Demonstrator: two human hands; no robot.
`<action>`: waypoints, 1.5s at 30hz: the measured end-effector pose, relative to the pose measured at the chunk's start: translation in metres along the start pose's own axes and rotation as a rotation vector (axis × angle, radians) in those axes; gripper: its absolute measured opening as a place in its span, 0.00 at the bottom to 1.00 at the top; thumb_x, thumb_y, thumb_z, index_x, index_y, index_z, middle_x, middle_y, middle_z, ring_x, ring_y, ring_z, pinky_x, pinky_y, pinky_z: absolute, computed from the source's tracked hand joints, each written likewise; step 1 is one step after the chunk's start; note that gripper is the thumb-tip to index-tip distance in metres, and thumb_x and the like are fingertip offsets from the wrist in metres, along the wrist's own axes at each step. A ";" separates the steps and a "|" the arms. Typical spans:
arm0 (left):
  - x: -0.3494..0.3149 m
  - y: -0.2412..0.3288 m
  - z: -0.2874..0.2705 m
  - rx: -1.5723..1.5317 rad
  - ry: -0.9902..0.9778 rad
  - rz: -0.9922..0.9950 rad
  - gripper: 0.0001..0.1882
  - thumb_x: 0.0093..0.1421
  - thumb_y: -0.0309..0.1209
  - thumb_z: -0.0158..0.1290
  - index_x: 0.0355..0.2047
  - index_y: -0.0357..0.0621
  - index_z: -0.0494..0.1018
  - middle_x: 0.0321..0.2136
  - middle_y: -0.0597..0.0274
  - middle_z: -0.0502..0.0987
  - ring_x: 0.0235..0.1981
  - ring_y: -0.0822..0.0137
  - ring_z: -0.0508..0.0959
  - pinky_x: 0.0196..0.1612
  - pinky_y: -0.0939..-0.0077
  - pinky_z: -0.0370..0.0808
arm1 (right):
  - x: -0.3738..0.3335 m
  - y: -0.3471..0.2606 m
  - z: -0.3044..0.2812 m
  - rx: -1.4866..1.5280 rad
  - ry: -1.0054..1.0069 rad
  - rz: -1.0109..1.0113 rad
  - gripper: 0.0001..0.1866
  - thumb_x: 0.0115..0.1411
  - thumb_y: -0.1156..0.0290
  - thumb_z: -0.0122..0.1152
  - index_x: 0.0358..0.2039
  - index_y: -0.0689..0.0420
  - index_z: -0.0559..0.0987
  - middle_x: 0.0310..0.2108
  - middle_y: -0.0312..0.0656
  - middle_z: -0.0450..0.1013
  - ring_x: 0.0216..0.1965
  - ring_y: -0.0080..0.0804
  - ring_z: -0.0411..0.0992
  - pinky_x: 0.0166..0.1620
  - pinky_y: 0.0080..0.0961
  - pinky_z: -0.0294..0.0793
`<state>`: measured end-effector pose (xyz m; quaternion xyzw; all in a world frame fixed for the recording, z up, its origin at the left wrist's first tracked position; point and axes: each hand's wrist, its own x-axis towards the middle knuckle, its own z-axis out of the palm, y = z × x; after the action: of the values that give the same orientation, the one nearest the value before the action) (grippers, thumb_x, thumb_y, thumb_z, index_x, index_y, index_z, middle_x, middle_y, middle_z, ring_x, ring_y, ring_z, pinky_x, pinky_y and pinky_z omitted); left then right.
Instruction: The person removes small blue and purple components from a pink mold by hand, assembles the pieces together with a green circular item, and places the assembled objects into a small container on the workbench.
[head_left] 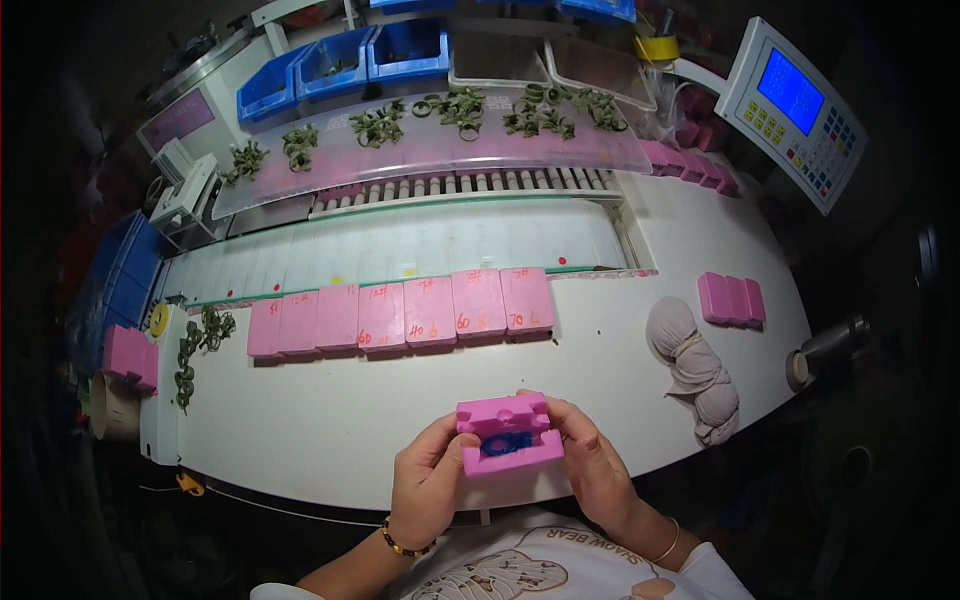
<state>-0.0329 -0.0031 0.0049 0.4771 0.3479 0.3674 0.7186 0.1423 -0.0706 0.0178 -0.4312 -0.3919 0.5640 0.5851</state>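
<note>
Close to the table's front edge I hold a pink rubber mould (pixel 515 461) between both hands. It is spread apart, with its cavity facing up. Inside lies a dark blue piece (pixel 506 444) with a ring-like outline; its exact shape is too small to make out. My left hand (pixel 426 480) grips the mould's left end, with the thumb pressed on its edge beside the blue piece. My right hand (pixel 597 470) is closed round the right end, its fingers partly hidden behind the mould. Beyond my hands stands a row of closed pink mould blocks (pixel 431 312) with handwritten marks.
More pink blocks lie at the right (pixel 731 300) and far left (pixel 130 358). A lumpy beige cloth bundle (pixel 695 375) sits right of my hands. Green rings (pixel 376 125) cluster on a clear sheet before blue bins (pixel 408 50). A control panel (pixel 795 110) overhangs the back right.
</note>
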 end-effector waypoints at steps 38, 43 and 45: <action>0.011 -0.002 0.006 0.465 -0.063 0.543 0.34 0.45 0.26 0.70 0.51 0.42 0.64 0.59 0.42 0.61 0.58 0.52 0.68 0.52 0.67 0.74 | -0.001 0.013 0.006 0.154 0.181 0.097 0.29 0.66 0.68 0.56 0.63 0.66 0.59 0.54 0.44 0.67 0.53 0.27 0.67 0.56 0.27 0.68; 0.012 0.001 0.000 0.646 -0.040 0.628 0.36 0.42 0.31 0.73 0.46 0.44 0.61 0.57 0.46 0.61 0.59 0.56 0.63 0.60 0.62 0.60 | 0.000 0.008 0.002 0.249 0.212 0.111 0.25 0.67 0.67 0.54 0.59 0.67 0.63 0.48 0.42 0.70 0.46 0.25 0.71 0.51 0.25 0.72; 0.012 0.002 0.001 0.661 -0.043 0.643 0.36 0.42 0.32 0.74 0.46 0.44 0.61 0.56 0.45 0.61 0.58 0.56 0.64 0.60 0.62 0.60 | 0.000 0.009 0.003 0.235 0.218 0.094 0.25 0.66 0.68 0.55 0.59 0.67 0.63 0.48 0.42 0.71 0.47 0.25 0.71 0.52 0.25 0.72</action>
<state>-0.0262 0.0070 0.0052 0.7717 0.2658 0.4311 0.3846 0.1363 -0.0709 0.0099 -0.4361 -0.2369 0.5826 0.6437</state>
